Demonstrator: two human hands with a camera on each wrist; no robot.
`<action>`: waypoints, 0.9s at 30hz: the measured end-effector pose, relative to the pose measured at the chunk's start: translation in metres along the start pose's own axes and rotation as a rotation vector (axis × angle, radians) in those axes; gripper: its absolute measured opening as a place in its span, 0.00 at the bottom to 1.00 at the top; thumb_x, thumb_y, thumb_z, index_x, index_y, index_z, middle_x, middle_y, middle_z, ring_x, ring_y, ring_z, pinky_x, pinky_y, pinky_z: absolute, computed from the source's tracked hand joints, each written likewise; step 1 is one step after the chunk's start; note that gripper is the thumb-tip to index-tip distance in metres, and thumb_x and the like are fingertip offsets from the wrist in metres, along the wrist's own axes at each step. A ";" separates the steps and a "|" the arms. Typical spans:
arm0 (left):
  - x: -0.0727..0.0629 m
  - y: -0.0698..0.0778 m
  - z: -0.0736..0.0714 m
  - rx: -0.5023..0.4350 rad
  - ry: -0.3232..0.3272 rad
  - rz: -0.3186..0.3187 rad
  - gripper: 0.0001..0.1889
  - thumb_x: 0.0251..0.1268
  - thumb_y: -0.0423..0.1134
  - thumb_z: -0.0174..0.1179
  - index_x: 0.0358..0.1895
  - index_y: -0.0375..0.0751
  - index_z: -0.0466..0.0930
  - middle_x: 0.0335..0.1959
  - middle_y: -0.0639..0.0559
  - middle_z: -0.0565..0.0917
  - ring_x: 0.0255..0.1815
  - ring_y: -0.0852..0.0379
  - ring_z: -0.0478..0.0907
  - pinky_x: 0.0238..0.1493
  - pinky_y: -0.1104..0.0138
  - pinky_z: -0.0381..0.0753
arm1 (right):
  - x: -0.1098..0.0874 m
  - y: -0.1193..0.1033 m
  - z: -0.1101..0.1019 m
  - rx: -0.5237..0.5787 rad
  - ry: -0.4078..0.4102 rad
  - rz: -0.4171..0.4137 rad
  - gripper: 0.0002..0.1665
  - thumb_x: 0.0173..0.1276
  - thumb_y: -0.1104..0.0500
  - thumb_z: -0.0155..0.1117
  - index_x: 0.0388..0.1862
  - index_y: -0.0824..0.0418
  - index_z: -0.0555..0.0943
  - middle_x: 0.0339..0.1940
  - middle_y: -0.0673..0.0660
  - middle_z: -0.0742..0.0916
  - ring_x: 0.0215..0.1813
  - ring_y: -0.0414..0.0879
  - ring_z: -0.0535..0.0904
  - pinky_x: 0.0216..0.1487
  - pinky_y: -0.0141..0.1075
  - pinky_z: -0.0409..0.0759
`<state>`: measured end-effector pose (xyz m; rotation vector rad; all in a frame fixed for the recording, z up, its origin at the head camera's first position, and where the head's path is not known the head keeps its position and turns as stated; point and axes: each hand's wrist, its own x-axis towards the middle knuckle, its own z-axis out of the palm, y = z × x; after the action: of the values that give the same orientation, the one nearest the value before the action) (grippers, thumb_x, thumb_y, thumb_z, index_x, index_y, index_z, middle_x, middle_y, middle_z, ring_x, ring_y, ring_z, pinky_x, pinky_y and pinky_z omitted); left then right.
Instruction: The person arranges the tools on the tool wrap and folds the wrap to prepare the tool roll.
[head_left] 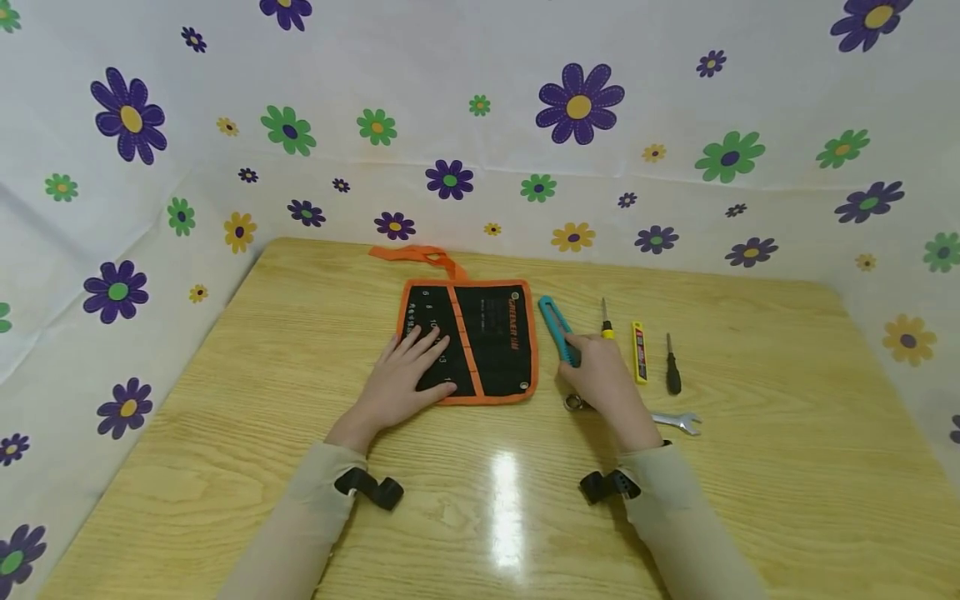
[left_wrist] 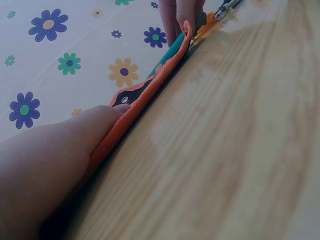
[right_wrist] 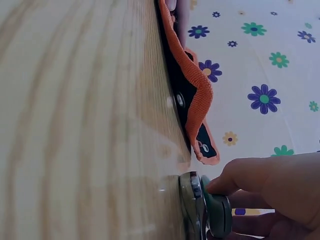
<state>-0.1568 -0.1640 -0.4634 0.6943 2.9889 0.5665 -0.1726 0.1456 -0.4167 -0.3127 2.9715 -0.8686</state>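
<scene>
Here we spread our left hand [head_left: 402,379] on the pouch [head_left: 501,350], right hand [head_left: 602,377] pinching the cutter [head_left: 557,325], wrench [head_left: 678,422] beneath, box [head_left: 640,354] rightward.

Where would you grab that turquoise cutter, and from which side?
Probably by the near end of the turquoise cutter, from above and the near side, pinched across its narrow width. Its long, slim body slants with that end towards the right hand, which pinches it there.

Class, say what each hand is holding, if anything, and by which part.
The right hand pinches the teal utility knife by its end nearer the person. The left hand grips nothing; it rests, spread, on the pouch.
</scene>
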 end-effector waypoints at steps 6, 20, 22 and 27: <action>0.001 0.001 0.001 -0.018 0.013 0.004 0.41 0.65 0.68 0.47 0.76 0.52 0.53 0.76 0.51 0.52 0.77 0.48 0.40 0.72 0.49 0.34 | -0.003 0.002 -0.002 -0.015 0.059 -0.045 0.28 0.55 0.68 0.62 0.58 0.74 0.77 0.49 0.71 0.82 0.30 0.52 0.73 0.28 0.38 0.71; 0.001 -0.003 0.003 -0.007 0.005 -0.003 0.41 0.65 0.69 0.45 0.76 0.53 0.51 0.77 0.53 0.50 0.77 0.50 0.39 0.73 0.50 0.33 | -0.002 -0.001 -0.017 0.049 0.282 -0.135 0.22 0.54 0.75 0.60 0.51 0.75 0.80 0.55 0.72 0.80 0.58 0.68 0.72 0.57 0.56 0.68; 0.001 -0.002 0.002 -0.008 0.005 -0.003 0.41 0.65 0.69 0.46 0.76 0.53 0.52 0.77 0.53 0.50 0.77 0.49 0.39 0.73 0.50 0.33 | -0.001 -0.002 -0.019 0.101 0.304 -0.153 0.22 0.54 0.75 0.60 0.51 0.75 0.80 0.55 0.71 0.80 0.58 0.67 0.71 0.57 0.56 0.69; 0.001 0.000 0.001 -0.007 0.009 -0.001 0.41 0.65 0.68 0.47 0.76 0.52 0.53 0.76 0.53 0.51 0.77 0.49 0.40 0.73 0.50 0.33 | -0.002 -0.006 -0.016 0.172 0.268 -0.264 0.24 0.55 0.74 0.62 0.53 0.70 0.80 0.56 0.66 0.80 0.59 0.62 0.73 0.57 0.54 0.72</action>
<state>-0.1570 -0.1633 -0.4643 0.6919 2.9938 0.5811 -0.1713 0.1493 -0.4003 -0.6403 3.1100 -1.2788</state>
